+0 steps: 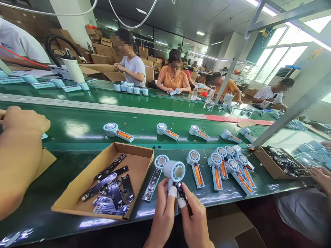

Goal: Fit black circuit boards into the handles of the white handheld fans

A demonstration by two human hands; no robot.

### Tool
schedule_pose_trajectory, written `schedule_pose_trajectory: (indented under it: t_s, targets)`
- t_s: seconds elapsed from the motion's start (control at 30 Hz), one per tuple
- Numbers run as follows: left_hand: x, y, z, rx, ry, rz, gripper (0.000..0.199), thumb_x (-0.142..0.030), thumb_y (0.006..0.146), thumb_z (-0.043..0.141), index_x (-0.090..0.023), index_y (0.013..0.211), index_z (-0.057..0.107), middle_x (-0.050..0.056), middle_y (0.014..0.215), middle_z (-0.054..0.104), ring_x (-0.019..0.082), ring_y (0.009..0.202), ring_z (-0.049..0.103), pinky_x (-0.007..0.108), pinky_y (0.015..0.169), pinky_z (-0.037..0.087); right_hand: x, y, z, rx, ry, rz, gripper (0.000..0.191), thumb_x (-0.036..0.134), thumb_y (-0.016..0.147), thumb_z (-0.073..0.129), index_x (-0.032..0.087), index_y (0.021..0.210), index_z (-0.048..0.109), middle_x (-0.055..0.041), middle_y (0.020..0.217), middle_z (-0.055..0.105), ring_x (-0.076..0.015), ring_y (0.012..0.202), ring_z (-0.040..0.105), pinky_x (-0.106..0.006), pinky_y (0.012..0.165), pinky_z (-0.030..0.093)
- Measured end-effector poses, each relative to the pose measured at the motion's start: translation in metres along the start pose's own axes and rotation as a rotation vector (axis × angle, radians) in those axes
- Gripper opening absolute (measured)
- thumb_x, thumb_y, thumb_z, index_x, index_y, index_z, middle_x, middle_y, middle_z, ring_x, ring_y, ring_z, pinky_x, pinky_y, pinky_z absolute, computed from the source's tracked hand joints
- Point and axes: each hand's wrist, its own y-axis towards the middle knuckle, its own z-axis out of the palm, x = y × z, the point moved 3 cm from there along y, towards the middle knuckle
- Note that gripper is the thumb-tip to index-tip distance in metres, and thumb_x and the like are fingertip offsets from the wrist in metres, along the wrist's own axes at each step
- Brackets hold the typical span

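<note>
Right of the cardboard tray (74,187), clasping a round-headed blue unit (174,171)

Beyond the tray, faces a long green belt (139,119) bearing a row of blue units (110,127). Under and around the tray, uses a dark green bench (38,213). Across the belt, beyond the tray, has co-workers opposite, among them one person in orange (173,77) and one person in white (134,69). Left of the tray, has another person's curled hand (26,120); cannot tell its grip. Well right of the tray, has a second carton (265,163) of dark parts, with a loose cluster of blue units (233,164) nearer the tray. Just beside the tray's right side, has one flat-lying unit (160,161) with a circuit board (152,186) along its handle.

Right of the tray, holds the round-headed blue unit at the bench's near edge, head uppermost, with the left hand (164,205) wrapped around its handle. Pinches a black board (180,190) beside that handle in the right hand (193,208). Inside the tray, has more boards (115,194), loosely heaped. On both hands, wears white finger covers (172,191).
</note>
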Motion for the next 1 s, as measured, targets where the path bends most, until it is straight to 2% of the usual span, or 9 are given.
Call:
schedule_pose_trajectory:
  t_s: [0.17, 0.3, 0.37, 0.43, 0.5, 0.57, 0.77, 0.9, 1.0]
  targets:
    - [0.002, 0.002, 0.004, -0.107, 0.009, 0.06, 0.045, -0.051, 0.092, 0.043, -0.021, 0.126, 0.042, 0.016, 0.138, 0.056, 0.028, 0.13, 0.053, 0.042, 0.107, 0.044, 0.009, 0.003, 0.007, -0.008, -0.173, -0.103, 0.046, 0.024, 0.105, 0.036, 0.026, 0.15, 0.049, -0.011, 0.095, 0.074, -0.0213, 0.077, 0.075, -0.029, 0.066, 0.063]
    - [0.0, 0.004, 0.002, -0.143, -0.02, 0.06, 0.048, -0.052, 0.09, 0.043, -0.022, 0.128, 0.043, 0.015, 0.137, 0.057, 0.029, 0.129, 0.054, 0.043, 0.105, 0.045, 0.013, 0.006, 0.01, -0.007, -0.215, -0.121, 0.047, 0.026, 0.105, 0.035, 0.02, 0.147, 0.052, -0.0102, 0.08, 0.071, -0.0214, 0.06, 0.071, -0.03, 0.053, 0.061]
    - [-0.002, 0.004, -0.001, -0.155, -0.047, 0.053, 0.049, -0.052, 0.089, 0.044, -0.022, 0.128, 0.044, 0.015, 0.136, 0.058, 0.028, 0.126, 0.056, 0.041, 0.102, 0.047, 0.015, 0.009, 0.008, -0.002, -0.122, -0.09, 0.045, 0.026, 0.103, 0.04, 0.02, 0.145, 0.055, -0.0112, 0.085, 0.074, -0.0222, 0.067, 0.074, -0.031, 0.06, 0.063]
    - [-0.004, 0.004, -0.004, -0.155, -0.067, 0.048, 0.047, -0.05, 0.087, 0.048, -0.023, 0.125, 0.046, 0.013, 0.133, 0.061, 0.027, 0.121, 0.06, 0.039, 0.097, 0.051, 0.016, 0.012, 0.004, 0.031, 0.04, -0.026, 0.042, 0.026, 0.102, 0.047, 0.022, 0.142, 0.059, -0.0127, 0.103, 0.077, -0.024, 0.089, 0.077, -0.032, 0.077, 0.064]
    - [-0.004, 0.005, -0.006, -0.142, -0.069, 0.057, 0.043, -0.047, 0.085, 0.053, -0.023, 0.121, 0.049, 0.012, 0.127, 0.064, 0.027, 0.116, 0.063, 0.037, 0.093, 0.053, 0.015, 0.012, 0.0, 0.072, 0.197, 0.049, 0.039, 0.026, 0.1, 0.052, 0.024, 0.138, 0.062, -0.0113, 0.121, 0.074, -0.0253, 0.109, 0.073, -0.033, 0.09, 0.06]
    - [-0.004, 0.006, -0.006, -0.129, -0.073, 0.083, 0.043, -0.044, 0.081, 0.056, -0.022, 0.118, 0.05, 0.012, 0.122, 0.067, 0.028, 0.113, 0.065, 0.038, 0.092, 0.053, 0.013, 0.009, -0.003, 0.077, 0.261, 0.089, 0.038, 0.026, 0.099, 0.056, 0.025, 0.136, 0.064, -0.0092, 0.127, 0.071, -0.0253, 0.115, 0.07, -0.033, 0.094, 0.059]
    - [-0.005, 0.005, -0.006, -0.173, -0.026, 0.154, 0.041, -0.039, 0.076, 0.061, -0.022, 0.112, 0.053, 0.011, 0.112, 0.069, 0.029, 0.108, 0.065, 0.041, 0.095, 0.051, 0.008, -0.005, -0.001, -0.01, 0.076, -0.021, 0.044, 0.019, 0.098, 0.055, 0.026, 0.141, 0.059, -0.008, 0.124, 0.073, -0.0219, 0.109, 0.073, -0.027, 0.091, 0.06]
    - [-0.004, 0.003, -0.006, -0.101, -0.1, 0.072, 0.044, -0.042, 0.081, 0.057, -0.022, 0.12, 0.053, 0.011, 0.128, 0.065, 0.028, 0.121, 0.06, 0.039, 0.1, 0.049, 0.009, 0.0, 0.001, -0.039, 0.015, -0.067, 0.045, 0.017, 0.099, 0.049, 0.024, 0.143, 0.056, -0.0084, 0.117, 0.075, -0.0198, 0.102, 0.075, -0.026, 0.086, 0.061]
    - [0.003, 0.003, -0.006, -0.038, -0.172, 0.026, 0.05, -0.048, 0.086, 0.054, -0.022, 0.128, 0.049, 0.012, 0.137, 0.061, 0.029, 0.127, 0.058, 0.038, 0.099, 0.051, 0.012, 0.004, 0.006, -0.015, -0.069, -0.084, 0.047, 0.018, 0.1, 0.044, 0.024, 0.147, 0.052, -0.0085, 0.105, 0.076, -0.0195, 0.089, 0.076, -0.026, 0.075, 0.062]
